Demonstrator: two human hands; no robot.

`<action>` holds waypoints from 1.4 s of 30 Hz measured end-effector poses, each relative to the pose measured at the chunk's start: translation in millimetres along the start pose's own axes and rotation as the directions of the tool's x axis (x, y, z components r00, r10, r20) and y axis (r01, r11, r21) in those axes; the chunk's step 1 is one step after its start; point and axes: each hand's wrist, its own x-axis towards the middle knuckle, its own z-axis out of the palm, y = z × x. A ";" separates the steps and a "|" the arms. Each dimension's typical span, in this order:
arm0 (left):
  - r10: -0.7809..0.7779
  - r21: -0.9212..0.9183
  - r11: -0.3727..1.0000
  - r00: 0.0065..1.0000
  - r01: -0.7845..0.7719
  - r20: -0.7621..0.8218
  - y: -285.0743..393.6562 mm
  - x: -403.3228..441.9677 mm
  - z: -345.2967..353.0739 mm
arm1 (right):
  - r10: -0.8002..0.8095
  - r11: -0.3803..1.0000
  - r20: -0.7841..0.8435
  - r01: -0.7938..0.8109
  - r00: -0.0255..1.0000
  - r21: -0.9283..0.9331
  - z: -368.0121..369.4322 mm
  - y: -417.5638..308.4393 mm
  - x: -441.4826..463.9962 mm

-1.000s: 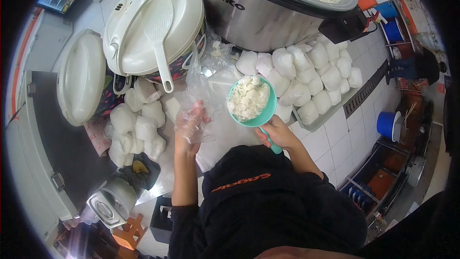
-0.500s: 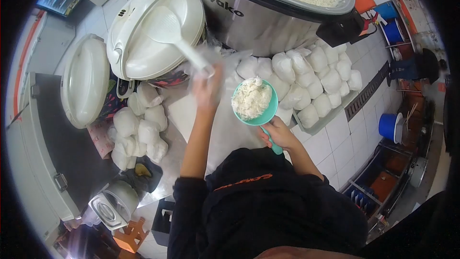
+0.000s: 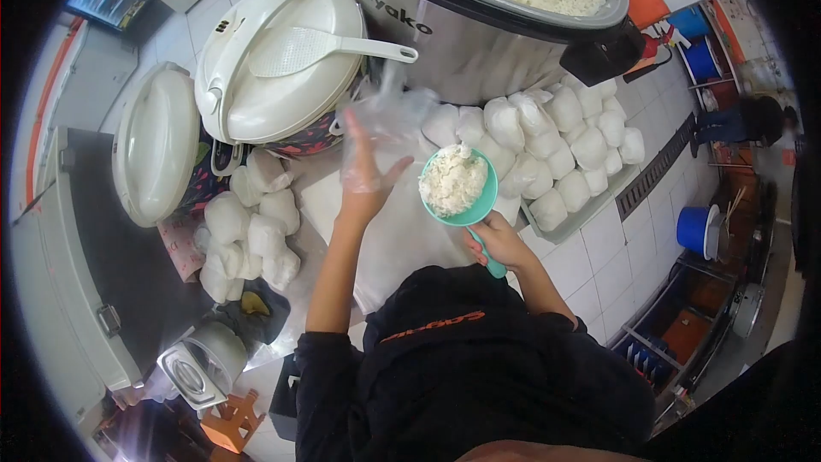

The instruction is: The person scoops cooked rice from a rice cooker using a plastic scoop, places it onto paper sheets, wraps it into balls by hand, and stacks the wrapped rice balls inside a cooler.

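Paddle just got swung round: I had its handle pointing down at the counter a second ago, left hand a blur at the handle end half a second ago, now the handle points right, across the front of the steel cooker, blade still on the white lid. Can't tell if the handle tip touches the steel. Left hand has let go and dropped just below it, fingers extended, thumb spread wide, clear plastic bag around the fingers and trailing up to the right; can't tell whether it actually grips the film. I read this as the handle being out of the left hand's way, with that hand free for the bag. Right hand is wrapped closed on the handle of the turquoise scoop, same grip and near enough the same spot as in both earlier frames. Scoop sits over the white sheets, bowl up, rice heaped in it, load looks unchanged. Bag and scoop near each other but apart, so I'd call the rice not yet bagged. White bundles at left and in the tray at right look the same as a second ago
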 end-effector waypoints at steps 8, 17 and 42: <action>-0.344 -0.815 0.571 0.873 -0.098 -0.346 31.0 -59.7 -47.5 | -0.007 1.000 -0.005 0.007 1.000 -0.021 1.2 7.7 -0.1; -0.605 -0.910 0.413 0.735 -0.039 -0.306 -73.7 -33.7 -154.0 | 0.006 1.000 0.007 -0.006 1.000 -0.006 5.9 19.8 5.9; -0.856 -0.878 0.344 0.275 -0.333 -0.439 -40.3 -273.7 -130.5 | 0.106 0.987 0.100 -0.093 0.989 -0.130 32.4 32.1 8.1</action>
